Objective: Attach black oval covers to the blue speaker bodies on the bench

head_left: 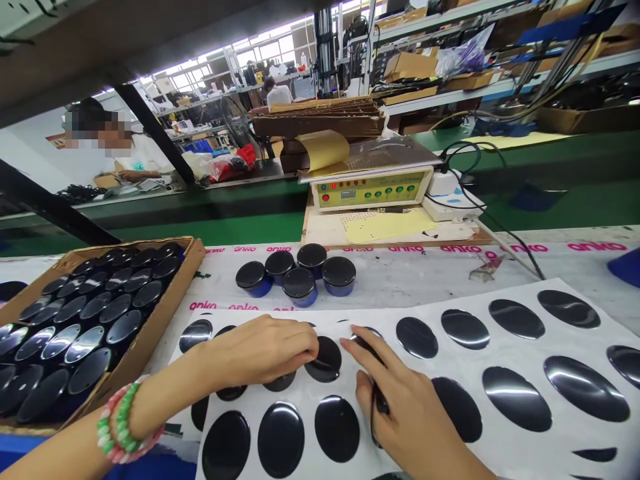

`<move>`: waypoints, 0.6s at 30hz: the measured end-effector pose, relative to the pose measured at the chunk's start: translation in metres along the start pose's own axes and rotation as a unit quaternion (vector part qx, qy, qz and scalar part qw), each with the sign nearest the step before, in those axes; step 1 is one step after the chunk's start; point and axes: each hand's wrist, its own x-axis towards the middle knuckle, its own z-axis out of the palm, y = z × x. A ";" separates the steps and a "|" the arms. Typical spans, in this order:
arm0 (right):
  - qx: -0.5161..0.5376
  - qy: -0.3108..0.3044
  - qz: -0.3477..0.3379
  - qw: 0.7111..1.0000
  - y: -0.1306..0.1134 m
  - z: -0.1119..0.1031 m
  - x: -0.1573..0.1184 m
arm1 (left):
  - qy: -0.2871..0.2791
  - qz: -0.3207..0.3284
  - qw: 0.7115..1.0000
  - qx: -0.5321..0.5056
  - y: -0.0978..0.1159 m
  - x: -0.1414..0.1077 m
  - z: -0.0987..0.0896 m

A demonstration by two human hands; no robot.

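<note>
A white sheet (385,370) with rows of glossy black round stickers lies in front of me. My left hand (273,350), a pink-and-green bead bracelet (125,420) on its wrist, is closed in a pinch at the left edge of one black round sticker (325,360). My right hand (405,400) is just right of that sticker, index finger stretched toward it. A thin black tool (381,400) shows under its curled fingers; its exact kind is partly hidden. Beyond the sheet stand several short round pieces with black tops and blue sides (300,283).
At left, a cardboard box (165,310) holds rows of black-topped round pieces. A control box (373,190) with buttons sits on a board behind the work surface, its cables (500,230) trailing right. Across the green belt (250,228) a person (145,157) sits working.
</note>
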 end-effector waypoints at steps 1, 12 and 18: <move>-0.019 -0.015 -0.016 1.000 0.000 0.001 -0.001 | -0.003 0.005 1.000 -0.001 -0.001 0.001 0.002; -0.143 0.009 -0.016 0.990 -0.001 0.005 0.003 | 0.218 -0.107 0.966 -0.089 -0.015 -0.016 -0.052; -0.226 0.061 0.002 0.972 0.013 0.003 0.003 | 0.146 -0.233 0.953 -0.130 -0.004 -0.039 -0.055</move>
